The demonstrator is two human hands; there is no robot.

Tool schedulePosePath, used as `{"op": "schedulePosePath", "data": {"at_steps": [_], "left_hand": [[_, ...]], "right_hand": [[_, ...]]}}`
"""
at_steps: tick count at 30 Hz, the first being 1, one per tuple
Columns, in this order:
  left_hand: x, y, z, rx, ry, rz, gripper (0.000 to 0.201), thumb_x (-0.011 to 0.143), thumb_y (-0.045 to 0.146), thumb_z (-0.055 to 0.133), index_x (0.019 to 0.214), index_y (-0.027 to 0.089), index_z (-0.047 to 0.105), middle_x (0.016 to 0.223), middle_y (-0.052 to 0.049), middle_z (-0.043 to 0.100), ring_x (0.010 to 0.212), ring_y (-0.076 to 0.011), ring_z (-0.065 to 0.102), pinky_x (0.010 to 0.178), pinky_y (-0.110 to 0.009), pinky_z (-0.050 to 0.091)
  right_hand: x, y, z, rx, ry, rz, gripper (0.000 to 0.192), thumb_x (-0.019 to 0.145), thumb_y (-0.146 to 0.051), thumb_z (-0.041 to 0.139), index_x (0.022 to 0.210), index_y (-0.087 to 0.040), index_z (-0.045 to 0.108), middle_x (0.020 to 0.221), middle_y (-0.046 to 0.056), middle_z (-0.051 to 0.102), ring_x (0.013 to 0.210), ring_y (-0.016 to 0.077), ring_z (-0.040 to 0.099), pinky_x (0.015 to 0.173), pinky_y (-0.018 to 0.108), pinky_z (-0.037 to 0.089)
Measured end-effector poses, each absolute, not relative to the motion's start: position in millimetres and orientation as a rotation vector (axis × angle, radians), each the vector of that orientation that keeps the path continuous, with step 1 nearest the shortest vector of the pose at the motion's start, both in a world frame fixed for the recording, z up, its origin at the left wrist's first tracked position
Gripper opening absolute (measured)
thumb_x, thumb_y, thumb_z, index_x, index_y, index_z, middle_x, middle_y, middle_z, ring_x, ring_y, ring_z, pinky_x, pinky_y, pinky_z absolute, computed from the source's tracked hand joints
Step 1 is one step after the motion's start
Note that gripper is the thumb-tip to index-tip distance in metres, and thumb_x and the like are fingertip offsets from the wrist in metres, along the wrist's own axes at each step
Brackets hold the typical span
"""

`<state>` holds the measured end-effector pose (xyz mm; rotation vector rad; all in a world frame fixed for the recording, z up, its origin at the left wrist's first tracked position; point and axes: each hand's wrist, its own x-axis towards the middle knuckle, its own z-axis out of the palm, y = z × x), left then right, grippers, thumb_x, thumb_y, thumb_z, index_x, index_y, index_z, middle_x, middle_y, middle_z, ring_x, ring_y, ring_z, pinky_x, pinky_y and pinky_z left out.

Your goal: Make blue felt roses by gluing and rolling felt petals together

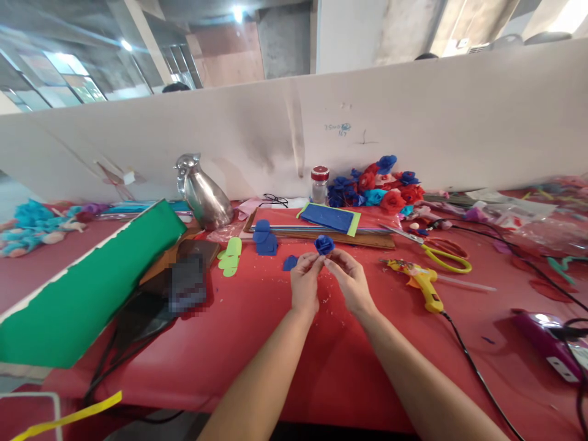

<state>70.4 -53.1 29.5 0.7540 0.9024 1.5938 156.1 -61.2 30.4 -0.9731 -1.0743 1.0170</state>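
Between my two hands, over the red tabletop, is a blue paper flower with curled petals. The fingers of my left hand are pinched at its base. My right hand pinches the same base from the other side, its thumb and fingertips close to the left ones. Just left of my left hand lies a loose blue petal piece. Farther left are blue paper cutouts and light green cutouts. A yellow glue gun and yellow-handled scissors lie right of my right hand.
Behind the hands, stacked coloured sheets lie before a jar and a heap of finished flowers. A steel jug, a green board and a dark pouch are left. A magenta power strip sits right, with cords.
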Motion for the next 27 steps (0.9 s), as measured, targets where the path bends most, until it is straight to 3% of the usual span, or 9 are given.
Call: {"op": "schedulePosePath", "data": {"at_steps": [6,13,20,27], "left_hand": [[68,-52,26,0.849,0.966,1.581,0.01,0.062,0.027,0.075,0.063,0.018,0.07,0.072,0.001,0.059,0.075,-0.0133,0.052,0.075,-0.025,0.04],[63,-54,31,1.086,1.049,1.619,0.003,0.068,0.023,0.072,0.069,0.02,0.071,0.079,-0.003,0.062,0.08,-0.0174,0.054,0.078,-0.027,0.04],[61,-57,37,1.326,1.109,1.599,0.007,0.072,0.018,0.069,0.069,0.023,0.074,0.079,-0.005,0.061,0.083,-0.0198,0.054,0.082,-0.028,0.039],[54,-58,41,1.293,1.141,1.674,0.004,0.073,0.022,0.068,0.07,0.022,0.07,0.08,-0.004,0.06,0.078,-0.0175,0.053,0.076,-0.026,0.04]], "right_hand": [[156,-60,31,-0.957,-1.032,1.057,0.021,0.069,-0.039,0.07,0.079,-0.021,0.067,0.079,0.002,0.071,0.077,0.0183,0.062,0.078,0.032,0.048],[155,-59,28,-0.984,-0.954,1.026,0.023,0.065,-0.038,0.073,0.08,-0.021,0.069,0.08,0.003,0.071,0.077,0.0191,0.063,0.079,0.034,0.049],[157,-56,23,-0.949,-0.919,1.018,0.019,0.069,-0.037,0.072,0.079,-0.021,0.069,0.079,0.002,0.07,0.078,0.0176,0.062,0.08,0.032,0.048],[161,-57,22,-1.035,-0.998,0.847,0.021,0.074,-0.039,0.069,0.082,-0.02,0.068,0.08,0.003,0.07,0.079,0.0176,0.061,0.078,0.032,0.046]]}}
